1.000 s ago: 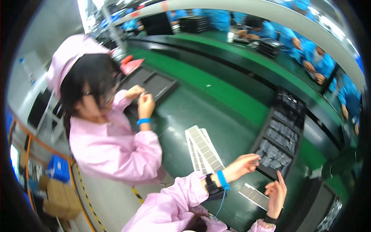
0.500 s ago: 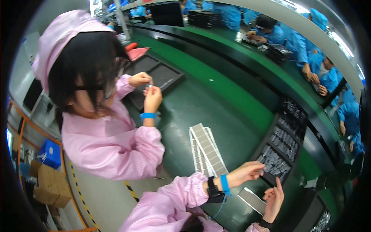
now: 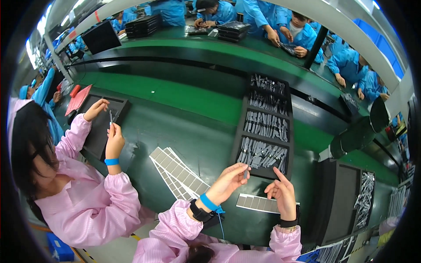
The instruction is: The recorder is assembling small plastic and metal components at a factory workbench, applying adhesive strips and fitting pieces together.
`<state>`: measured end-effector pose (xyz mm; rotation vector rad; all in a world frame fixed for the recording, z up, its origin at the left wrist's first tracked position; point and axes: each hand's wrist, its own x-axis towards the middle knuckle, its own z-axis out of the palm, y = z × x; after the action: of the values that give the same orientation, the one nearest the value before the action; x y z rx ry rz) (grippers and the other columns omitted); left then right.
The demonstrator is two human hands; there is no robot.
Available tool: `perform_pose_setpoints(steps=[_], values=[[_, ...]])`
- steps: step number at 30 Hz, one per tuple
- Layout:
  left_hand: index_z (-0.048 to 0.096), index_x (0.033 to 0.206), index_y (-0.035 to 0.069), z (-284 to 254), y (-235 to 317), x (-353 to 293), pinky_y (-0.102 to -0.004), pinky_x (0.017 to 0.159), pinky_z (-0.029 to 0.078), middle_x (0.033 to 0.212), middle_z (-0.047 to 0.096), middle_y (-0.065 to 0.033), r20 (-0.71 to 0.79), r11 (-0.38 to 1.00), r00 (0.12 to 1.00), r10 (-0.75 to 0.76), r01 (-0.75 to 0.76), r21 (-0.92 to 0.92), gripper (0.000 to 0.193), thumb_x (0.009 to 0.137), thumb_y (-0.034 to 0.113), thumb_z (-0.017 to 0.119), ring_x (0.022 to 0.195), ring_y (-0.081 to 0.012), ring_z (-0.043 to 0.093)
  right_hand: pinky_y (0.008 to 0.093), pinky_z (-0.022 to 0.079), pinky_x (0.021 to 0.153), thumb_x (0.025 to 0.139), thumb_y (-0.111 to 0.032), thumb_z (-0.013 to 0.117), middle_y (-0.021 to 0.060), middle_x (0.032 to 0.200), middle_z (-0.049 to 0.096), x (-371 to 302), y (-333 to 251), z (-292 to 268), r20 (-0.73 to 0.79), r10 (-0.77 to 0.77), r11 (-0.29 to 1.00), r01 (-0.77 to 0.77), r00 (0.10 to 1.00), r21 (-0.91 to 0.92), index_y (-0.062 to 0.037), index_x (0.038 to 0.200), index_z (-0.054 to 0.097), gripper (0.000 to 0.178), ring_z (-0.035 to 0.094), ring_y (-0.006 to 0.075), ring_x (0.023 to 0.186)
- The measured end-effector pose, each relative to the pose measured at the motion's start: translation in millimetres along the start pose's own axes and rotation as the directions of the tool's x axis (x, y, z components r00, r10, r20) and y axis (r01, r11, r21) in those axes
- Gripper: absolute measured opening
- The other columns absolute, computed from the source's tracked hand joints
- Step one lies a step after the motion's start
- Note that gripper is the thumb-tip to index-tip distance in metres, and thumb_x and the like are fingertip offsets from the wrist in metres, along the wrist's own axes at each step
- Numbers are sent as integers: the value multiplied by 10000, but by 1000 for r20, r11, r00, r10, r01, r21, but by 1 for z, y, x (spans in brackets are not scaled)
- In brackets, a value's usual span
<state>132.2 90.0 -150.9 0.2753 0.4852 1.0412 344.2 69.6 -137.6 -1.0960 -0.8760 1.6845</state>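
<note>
My left hand (image 3: pixel 229 182), with a blue band and a black strap at its wrist, pinches a small grey part (image 3: pixel 246 173) between thumb and fingertips. It hovers just in front of the near compartment of a black tray (image 3: pixel 239 151). My right hand (image 3: pixel 283 193) is raised to the right, index finger pointing up and the other fingers loosely bent; I see nothing held in it. A white-edged sheet of grey rectangular labels (image 3: pixel 253 202) lies on the bench between the hands, its right end behind my right hand. Slim grey parts (image 3: pixel 263 125) fill the tray's compartments.
More label sheets (image 3: pixel 175 168) overlap left of my hands. A co-worker in pink (image 3: pixel 87 206) handles a thin strip above a black tray (image 3: pixel 94 138). Another black tray (image 3: pixel 333 197) with small parts stands right, near a dark tube (image 3: pixel 359 133). People in blue sit across the green bench.
The view has swung right, so everything sits farther left in it. My left hand still pinches near the tray, and my right hand stays raised. The co-worker's hands have moved apart somewhat.
</note>
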Motion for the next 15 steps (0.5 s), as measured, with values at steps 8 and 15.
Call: perform_pose_setpoints(steps=[8, 15], values=[[525, 882, 45, 29, -3, -22, -219, 630, 406, 777, 552, -15, 181, 767, 982, 49, -153, 623, 114, 889, 158, 538, 718, -77, 540, 257, 467, 641, 940, -267, 417, 95, 901, 593, -13, -15, 17, 87, -131, 984, 140, 988, -108, 13, 1116, 531, 350, 576, 139, 754], [525, 816, 17, 37, -7, -24, -234, 620, 418, 728, 558, -22, 251, 456, 966, 55, -248, 855, 115, 871, 112, 560, 684, -86, 543, 237, 490, 652, 832, 11, 566, 71, 921, 537, -26, -11, 20, 145, -137, 983, 152, 980, -102, 32, 968, 561, 137, 583, 138, 788]])
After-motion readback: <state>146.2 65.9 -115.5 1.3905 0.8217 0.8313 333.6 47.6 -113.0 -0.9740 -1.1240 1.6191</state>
